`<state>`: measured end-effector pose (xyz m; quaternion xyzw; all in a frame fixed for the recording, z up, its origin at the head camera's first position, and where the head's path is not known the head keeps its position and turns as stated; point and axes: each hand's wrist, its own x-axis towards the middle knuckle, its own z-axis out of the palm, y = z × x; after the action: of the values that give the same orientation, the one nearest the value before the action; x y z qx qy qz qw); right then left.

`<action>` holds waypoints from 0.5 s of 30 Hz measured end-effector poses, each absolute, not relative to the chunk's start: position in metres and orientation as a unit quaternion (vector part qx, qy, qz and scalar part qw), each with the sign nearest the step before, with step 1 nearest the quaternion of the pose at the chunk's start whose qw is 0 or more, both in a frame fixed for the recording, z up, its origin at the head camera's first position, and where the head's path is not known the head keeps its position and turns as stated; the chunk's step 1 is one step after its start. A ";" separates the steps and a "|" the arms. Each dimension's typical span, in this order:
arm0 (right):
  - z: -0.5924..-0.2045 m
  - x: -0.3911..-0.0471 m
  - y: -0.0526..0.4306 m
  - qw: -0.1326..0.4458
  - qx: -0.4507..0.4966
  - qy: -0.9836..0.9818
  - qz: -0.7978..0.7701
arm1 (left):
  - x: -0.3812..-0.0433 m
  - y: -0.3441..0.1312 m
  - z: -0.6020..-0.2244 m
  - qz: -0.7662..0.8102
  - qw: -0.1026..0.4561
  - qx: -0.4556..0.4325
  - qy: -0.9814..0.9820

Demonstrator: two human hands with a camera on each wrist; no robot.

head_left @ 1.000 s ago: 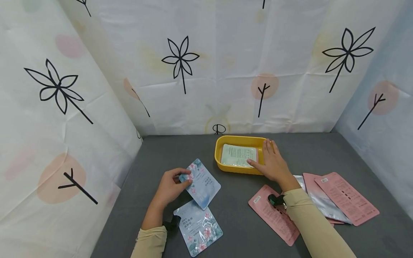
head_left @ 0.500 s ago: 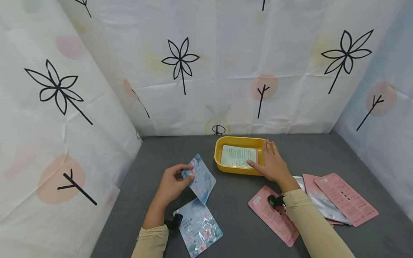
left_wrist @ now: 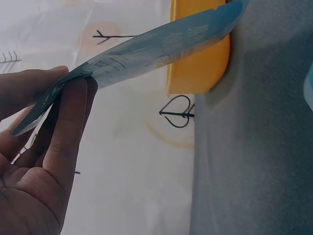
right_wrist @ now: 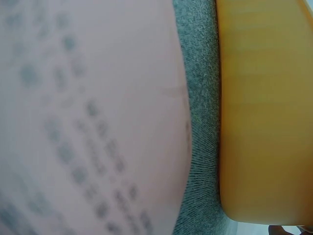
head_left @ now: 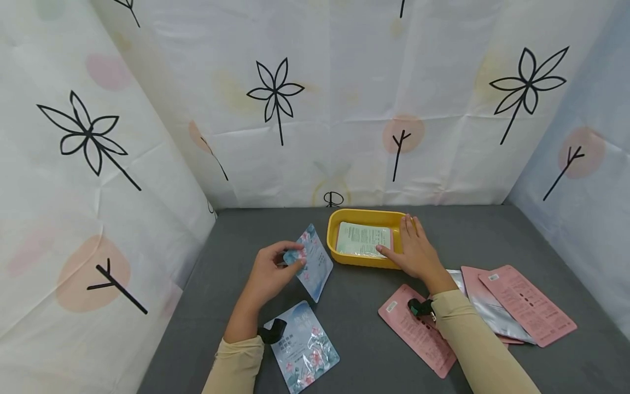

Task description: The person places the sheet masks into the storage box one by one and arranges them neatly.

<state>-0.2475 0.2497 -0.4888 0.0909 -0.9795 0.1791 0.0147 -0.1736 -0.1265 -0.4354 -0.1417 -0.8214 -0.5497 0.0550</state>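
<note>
My left hand (head_left: 270, 273) pinches the left edge of a blue floral sachet (head_left: 319, 268) between thumb and fingers. The sachet is tilted and raised off the table; the left wrist view shows it nearly edge-on. Right of it stands a yellow plastic basket (head_left: 366, 262) with a pale green printed sachet (head_left: 361, 238) lying inside. My right hand (head_left: 419, 253) rests on the basket's right end, fingers straight along the rim and thumb over the sachet inside. A second blue floral sachet (head_left: 306, 350) lies flat on the table below my left hand.
A pink sachet (head_left: 410, 323) lies partly under my right forearm. Further right, a pile holds a silver sachet (head_left: 499, 314) and pink sachets (head_left: 529, 303). Patterned white cloth walls (head_left: 325, 153) border the grey table (head_left: 256, 224) at the back and sides.
My left hand has moved forward and slightly right with the blue sachet, which has turned more upright and come away from the one below. The right hand stays on the basket.
</note>
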 end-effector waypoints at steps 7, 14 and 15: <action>-0.490 -0.249 0.251 0.016 0.092 -0.980 0.177 | -0.177 -0.115 -0.426 -0.556 0.058 -0.161 -0.813; -0.490 -0.248 0.250 0.018 0.093 -0.980 0.177 | -0.181 -0.106 -0.417 -0.580 0.064 -0.188 -0.790; -0.489 -0.248 0.250 0.018 0.094 -0.979 0.178 | -0.182 -0.105 -0.416 -0.584 0.065 -0.189 -0.786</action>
<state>-0.2484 0.2504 -0.4894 0.0938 -0.9794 0.1777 0.0183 -0.1819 -0.1049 -0.4162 -0.1889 -0.7865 -0.5844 0.0651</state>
